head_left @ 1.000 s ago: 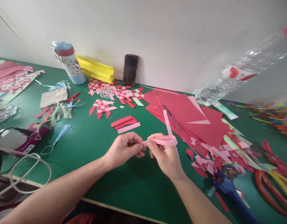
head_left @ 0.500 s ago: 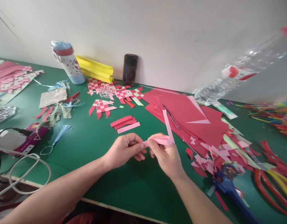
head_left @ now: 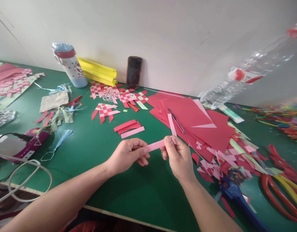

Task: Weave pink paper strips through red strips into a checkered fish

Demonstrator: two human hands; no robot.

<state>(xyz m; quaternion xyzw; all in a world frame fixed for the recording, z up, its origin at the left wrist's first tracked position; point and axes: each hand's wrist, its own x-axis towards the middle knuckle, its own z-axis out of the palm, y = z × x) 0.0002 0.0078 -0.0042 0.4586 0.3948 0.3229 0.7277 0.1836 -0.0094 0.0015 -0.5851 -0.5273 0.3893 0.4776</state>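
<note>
Between my two hands a pink paper strip (head_left: 156,146) is stretched almost level above the green table. My left hand (head_left: 130,153) pinches its left end between thumb and fingers. Closer to the other end, my right hand (head_left: 178,154) presses the strip under the thumb, where it looks folded over. A length of pink paper sticks up behind the right hand. Just beyond my hands lie a pink strip (head_left: 132,132) and several red strips (head_left: 125,125). Woven red-and-pink paper pieces (head_left: 105,111) rest farther back.
Red paper sheets (head_left: 187,114) with tweezers (head_left: 177,120) on top lie at right, beside paper scraps (head_left: 211,166), a blue-handled tool (head_left: 237,196) and scissors (head_left: 279,199). A phone (head_left: 134,72) leans on the wall. Tassels (head_left: 63,138), a cable (head_left: 48,174) and a bottle (head_left: 71,67) stand left.
My right hand has slid rightward along the strip, and its thumb now presses near the bend. The loop that stood open is flattened. My left hand has hardly moved.
</note>
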